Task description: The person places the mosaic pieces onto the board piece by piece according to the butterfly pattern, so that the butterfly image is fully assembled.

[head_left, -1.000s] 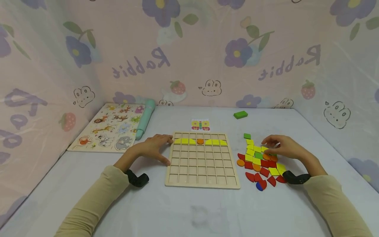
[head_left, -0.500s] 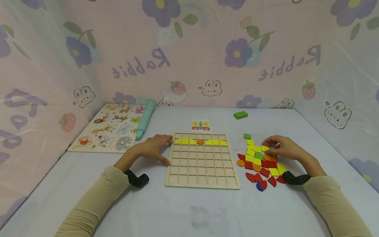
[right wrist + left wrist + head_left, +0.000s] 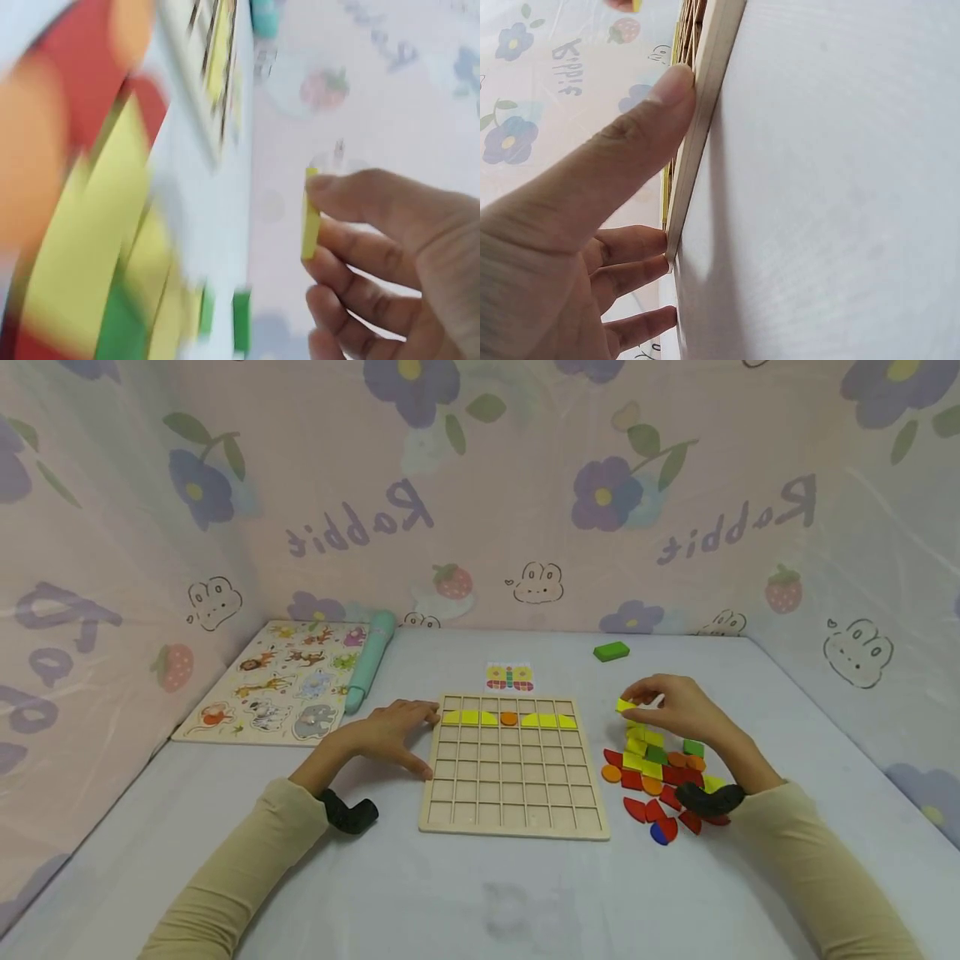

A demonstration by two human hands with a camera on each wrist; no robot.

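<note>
A wooden grid board [image 3: 513, 777] lies flat at the middle of the table, its second row holding several yellow pieces [image 3: 468, 717] and an orange disc [image 3: 509, 718]. My left hand [image 3: 390, 735] rests at the board's left edge, thumb and fingertips touching the rim with the fingers spread. Above the far end of the loose pieces, my right hand [image 3: 678, 706] pinches a yellow square tile [image 3: 310, 214] between thumb and fingers. Below that hand spreads a pile of flat pieces: yellow squares [image 3: 651, 769], red shapes [image 3: 633, 810], orange discs [image 3: 611, 773] and green squares [image 3: 693, 748].
A small butterfly pattern card [image 3: 509, 677] lies behind the board. At the back left is an animal puzzle board [image 3: 277, 685] with a teal pen-shaped stick [image 3: 367, 660] along its right edge. A green block [image 3: 611, 652] sits at the back right.
My right hand has lifted a yellow square tile from the pile and moved left and away from me with it. The left hand has stayed at the board's edge.
</note>
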